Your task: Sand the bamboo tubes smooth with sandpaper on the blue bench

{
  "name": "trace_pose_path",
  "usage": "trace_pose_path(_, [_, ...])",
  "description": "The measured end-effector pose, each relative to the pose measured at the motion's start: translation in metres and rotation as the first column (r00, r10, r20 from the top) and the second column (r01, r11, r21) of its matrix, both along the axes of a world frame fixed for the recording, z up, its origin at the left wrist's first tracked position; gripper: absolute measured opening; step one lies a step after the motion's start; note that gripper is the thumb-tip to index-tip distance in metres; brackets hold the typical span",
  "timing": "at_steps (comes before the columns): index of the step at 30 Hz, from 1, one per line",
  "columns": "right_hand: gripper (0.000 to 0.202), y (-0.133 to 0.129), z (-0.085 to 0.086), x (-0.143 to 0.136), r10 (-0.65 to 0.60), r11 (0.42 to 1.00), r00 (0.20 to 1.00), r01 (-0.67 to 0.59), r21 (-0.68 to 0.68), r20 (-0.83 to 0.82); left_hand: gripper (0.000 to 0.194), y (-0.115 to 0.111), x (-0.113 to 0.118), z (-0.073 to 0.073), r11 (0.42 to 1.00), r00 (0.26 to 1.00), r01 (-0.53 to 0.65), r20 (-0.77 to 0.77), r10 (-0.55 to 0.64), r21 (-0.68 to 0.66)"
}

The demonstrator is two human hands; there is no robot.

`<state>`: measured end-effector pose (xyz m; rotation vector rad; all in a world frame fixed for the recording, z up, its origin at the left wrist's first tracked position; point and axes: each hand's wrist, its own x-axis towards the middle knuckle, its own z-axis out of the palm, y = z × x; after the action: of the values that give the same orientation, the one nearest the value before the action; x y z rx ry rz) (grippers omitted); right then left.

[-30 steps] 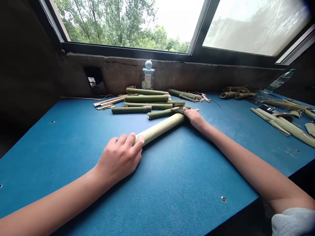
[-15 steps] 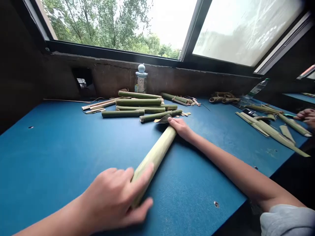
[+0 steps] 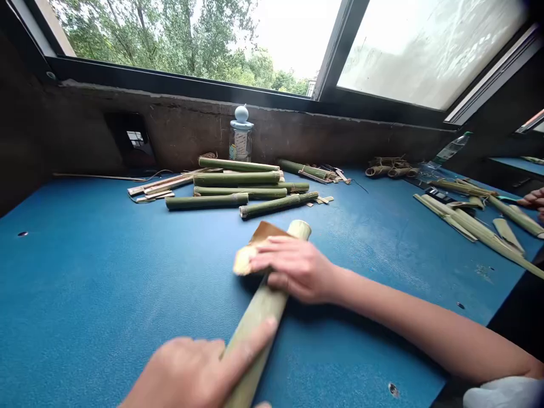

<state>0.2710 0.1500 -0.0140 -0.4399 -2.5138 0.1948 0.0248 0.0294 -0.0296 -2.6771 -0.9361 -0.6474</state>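
A pale, peeled bamboo tube [image 3: 259, 320] slants across the blue table, its far end pointing away from me. My left hand [image 3: 191, 371] is wrapped round the near part, with the index finger lying along the top; motion blurs it a little. Further up, my right hand [image 3: 300, 266] is closed over the tube, pressing a bent piece of sandpaper [image 3: 267, 231] against it. The sandpaper's brown side shows, and one lighter corner sticks out to the left of the fingers. Just past my right hand the tube's cut end is visible.
Several green bamboo tubes [image 3: 238, 179] and split strips [image 3: 165, 184] lie at the back, before a blue-lidded jar [image 3: 241, 139]. A phone-like dark panel [image 3: 134, 141] leans on the wall. Split bamboo [image 3: 480, 229], a bottle [image 3: 450, 150] and another person's hand [image 3: 533, 198] are at right.
My right hand has slid down the tube toward me with the sandpaper, uncovering the far end. My left hand and the tube sit slightly lower in view.
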Motion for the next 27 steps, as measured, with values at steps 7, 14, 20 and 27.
trace_pose_path(7, [0.047,0.054,-0.006,0.045,-0.365,0.912,0.927,0.338,-0.231,-0.084,0.05,0.009,0.002,0.024,0.998,0.997,-0.033,-0.065,0.03,-0.054])
trace_pose_path(14, [0.037,0.017,-0.003,0.013,-0.109,0.971,0.99,0.086,-0.224,-0.094,0.047,-0.011,0.008,0.031,0.996,0.982,-0.056,-0.173,0.068,0.073])
trace_pose_path(20, [0.036,0.03,-0.004,0.013,-0.074,0.982,0.987,0.047,-0.185,-0.143,0.046,-0.003,0.006,0.025,0.998,0.992,-0.056,-0.118,0.052,-0.029])
trace_pose_path(27, [0.035,0.014,-0.001,0.007,0.047,0.971,0.998,-0.054,-0.235,-0.034,0.043,-0.003,0.004,0.024,0.996,0.996,-0.037,-0.086,0.03,-0.084])
